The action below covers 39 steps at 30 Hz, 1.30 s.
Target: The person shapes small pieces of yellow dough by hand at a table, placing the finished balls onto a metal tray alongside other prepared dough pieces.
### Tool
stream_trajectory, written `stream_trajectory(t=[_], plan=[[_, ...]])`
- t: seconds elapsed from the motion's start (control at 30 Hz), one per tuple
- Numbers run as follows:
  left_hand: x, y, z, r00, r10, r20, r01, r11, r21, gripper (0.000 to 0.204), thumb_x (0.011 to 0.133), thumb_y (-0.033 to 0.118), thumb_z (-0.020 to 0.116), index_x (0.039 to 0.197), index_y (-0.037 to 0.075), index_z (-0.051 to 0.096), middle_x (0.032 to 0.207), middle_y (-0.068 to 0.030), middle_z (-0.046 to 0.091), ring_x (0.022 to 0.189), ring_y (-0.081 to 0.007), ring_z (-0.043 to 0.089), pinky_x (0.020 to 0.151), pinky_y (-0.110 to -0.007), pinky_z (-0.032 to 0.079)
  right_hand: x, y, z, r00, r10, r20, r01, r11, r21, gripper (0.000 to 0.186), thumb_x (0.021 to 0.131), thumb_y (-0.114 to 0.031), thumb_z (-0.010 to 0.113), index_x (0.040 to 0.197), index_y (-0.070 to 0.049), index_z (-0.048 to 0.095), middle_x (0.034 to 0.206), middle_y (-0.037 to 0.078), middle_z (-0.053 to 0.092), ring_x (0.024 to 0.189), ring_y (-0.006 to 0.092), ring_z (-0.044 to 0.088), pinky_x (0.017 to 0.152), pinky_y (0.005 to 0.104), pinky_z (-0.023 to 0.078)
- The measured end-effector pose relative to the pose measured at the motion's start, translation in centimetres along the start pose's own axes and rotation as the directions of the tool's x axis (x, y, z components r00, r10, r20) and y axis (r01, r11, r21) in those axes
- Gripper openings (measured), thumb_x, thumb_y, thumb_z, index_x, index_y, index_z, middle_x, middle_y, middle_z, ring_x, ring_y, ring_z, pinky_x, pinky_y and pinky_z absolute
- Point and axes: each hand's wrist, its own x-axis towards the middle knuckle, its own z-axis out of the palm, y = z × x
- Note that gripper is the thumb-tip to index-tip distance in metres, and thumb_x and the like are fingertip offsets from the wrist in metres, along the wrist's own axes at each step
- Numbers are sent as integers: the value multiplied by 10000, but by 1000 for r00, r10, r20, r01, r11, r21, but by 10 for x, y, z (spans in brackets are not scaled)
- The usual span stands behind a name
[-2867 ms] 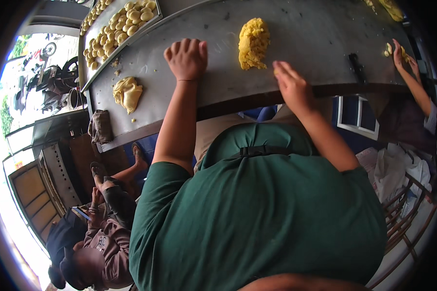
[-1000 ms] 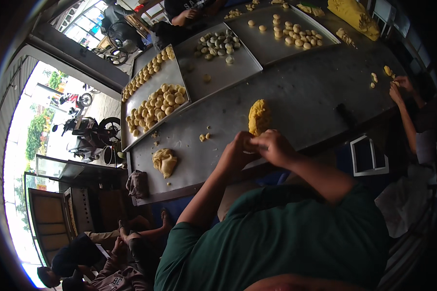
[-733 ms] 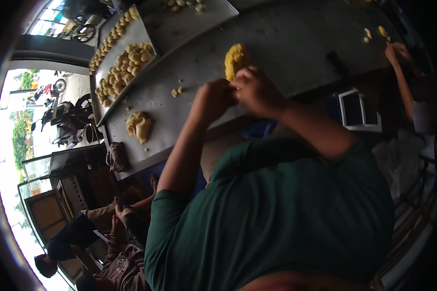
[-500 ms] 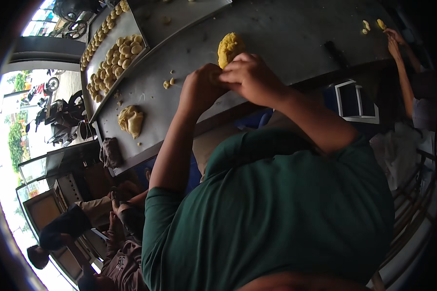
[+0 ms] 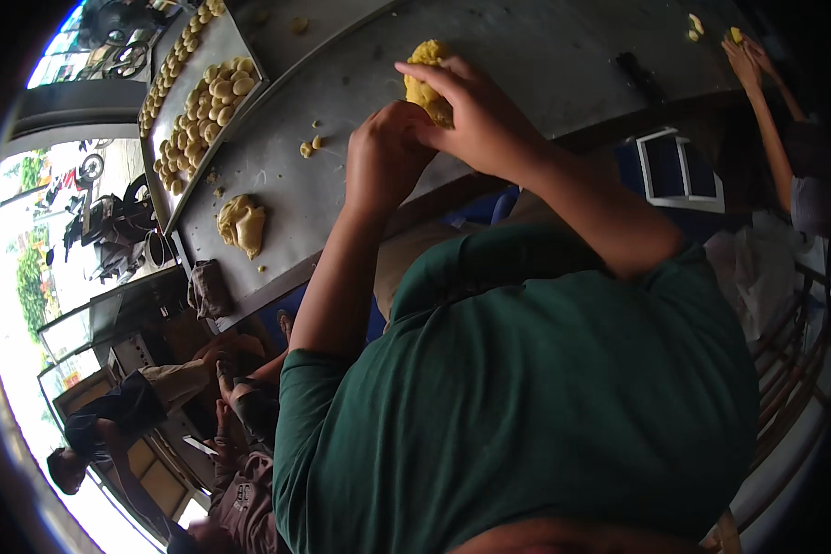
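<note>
My left hand (image 5: 388, 138) is curled at the table's near edge, closed on something I cannot make out. My right hand (image 5: 485, 120) overlaps it from the right, thumb against the left hand, fingers stretched forward over a crumbly yellow mound (image 5: 426, 54), partly hiding it. Whether the fingertips touch the mound I cannot tell. A smooth pale dough lump (image 5: 241, 224) lies to the left, with small dough bits (image 5: 309, 148) between it and my hands.
A metal tray (image 5: 250, 55) of dough balls stands back left on the steel table (image 5: 545, 65). A dark elongated object (image 5: 639, 78) and another person's hands (image 5: 746, 60) are at right. People (image 5: 102, 434) are below left, near a glass-doored cabinet (image 5: 74, 323).
My hands, apart earlier, have come together before the yellow mound. In the last half second my right fingers have spread and stretched forward over it. The view has shifted.
</note>
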Motion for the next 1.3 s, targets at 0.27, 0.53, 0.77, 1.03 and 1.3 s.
stream_trajectory(t=[0.27, 0.53, 0.77, 1.03, 1.3], plan=[[9, 16, -3, 995, 10, -103, -44, 942, -333, 250, 942, 186, 726, 1092, -13, 745, 1105, -176, 763, 1128, -302, 710, 946, -378, 541, 5, 26, 9, 914, 272, 301, -367, 239, 899, 605, 911, -392, 806, 1402, -122, 579, 1137, 29, 640, 999, 197, 664, 875, 351, 569], [10, -8, 6, 986, 24, -165, -120, 788, -603, 567, 1126, 269, 390, 1632, 69, 228, 1587, -225, 454, 1339, -273, 556, 1118, -367, 418, -1, 4, 31, 894, 263, 362, -404, 126, 906, 320, 1015, -280, 684, 1250, -63, 691, 1234, 55, 704, 1157, 201, 673, 1008, 379, 538], [6, -1, 13, 985, -102, -138, -13, 756, -654, 668, 1145, 385, 337, 1661, 99, 24, 1526, -234, 522, 1335, -283, 559, 1164, -402, 374, -6, 6, 43, 968, 246, 48, -185, 570, 801, 281, 977, -234, 750, 1170, -30, 741, 1165, 82, 726, 1035, 166, 704, 915, 307, 543], [2, -35, 16, 989, -32, -141, -39, 879, -475, 700, 1124, 186, 403, 1664, 158, -42, 1512, -193, 551, 1440, -308, 488, 1245, -482, 264, -17, 44, 60, 997, 69, -30, -40, 829, 559, 316, 982, -183, 743, 1262, -47, 684, 1139, 66, 701, 1059, 148, 692, 949, 312, 562], [-47, -99, 8, 981, -136, 141, 65, 905, 421, 716, 1124, 265, 437, 1677, 176, -9, 1632, -92, 438, 1521, -318, 387, 1256, -577, 131, -4, 125, 8, 959, -47, -278, 42, 999, -25, 315, 914, -229, 801, 1205, -139, 719, 906, 45, 649, 765, 160, 657, 699, 305, 555]])
